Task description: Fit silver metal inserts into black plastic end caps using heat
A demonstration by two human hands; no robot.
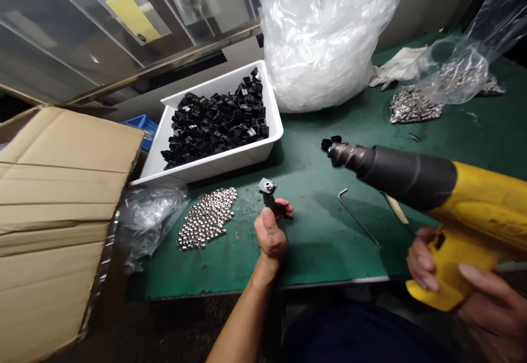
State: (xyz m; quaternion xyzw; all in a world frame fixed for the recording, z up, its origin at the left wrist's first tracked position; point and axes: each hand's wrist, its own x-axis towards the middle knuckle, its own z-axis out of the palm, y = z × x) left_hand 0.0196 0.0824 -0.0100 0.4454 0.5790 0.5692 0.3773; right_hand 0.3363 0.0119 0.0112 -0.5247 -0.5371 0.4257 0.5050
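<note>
My left hand is closed around a small black part, upright above the table. On top of that part sits a grey metal piece with a round hole or insert in its face. My right hand, partly cut off by the frame edge, grips a yellow pistol-grip power tool by its handle. The tool's black nose and spiral metal tip point left, to the right of my left hand. Behind the tip lie a few black parts. Left of my left hand, many small metal nuts or inserts are spread out.
A white bin full of black plastic parts stands at the back, beside a big clear plastic bag. An open cardboard box is at left. On the green table are a hex key and metal pins.
</note>
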